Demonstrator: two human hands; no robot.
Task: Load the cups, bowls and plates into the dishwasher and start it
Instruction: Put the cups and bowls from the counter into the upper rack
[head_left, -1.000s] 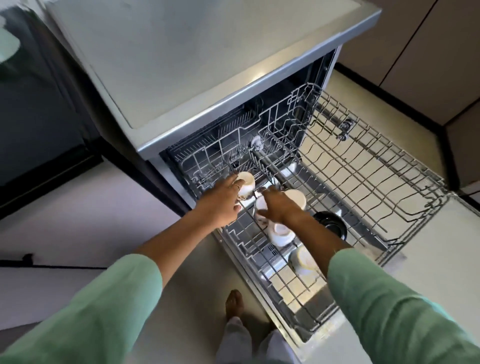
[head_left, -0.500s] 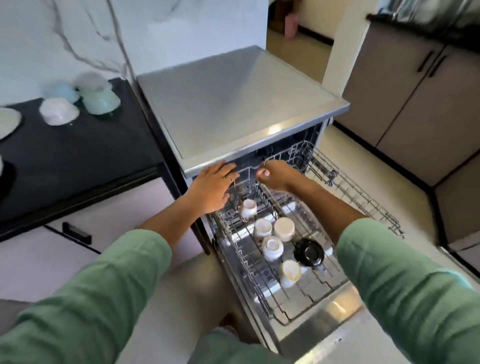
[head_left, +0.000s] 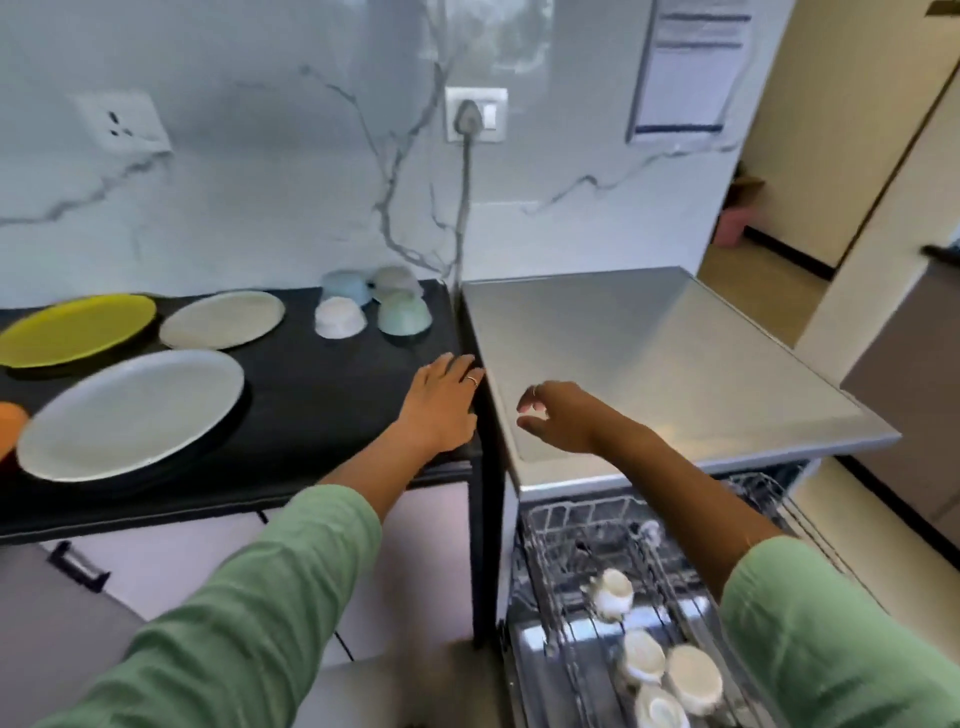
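My left hand (head_left: 441, 402) hovers flat, fingers straight, over the right end of the black counter (head_left: 322, 395). My right hand (head_left: 558, 418) hangs over the steel dishwasher top (head_left: 670, 364), fingers loosely curled and empty. Several upturned bowls (head_left: 374, 304) stand at the counter's back. A yellow plate (head_left: 75, 327), a beige plate (head_left: 223, 318) and a large white plate (head_left: 132, 413) lie to the left. Below, the pulled-out wire rack (head_left: 561, 535) holds several white cups (head_left: 644, 657) upside down.
An orange object (head_left: 10, 423) shows at the left edge. A cable (head_left: 462, 208) runs down the marble wall from a socket. Drawers with black handles (head_left: 78, 566) sit under the counter. A doorway (head_left: 779, 208) opens at the right.
Both hands let go of the cups in the rack and rose to counter height, moving left. The view lifted from the rack to the counter with its plates and bowls.
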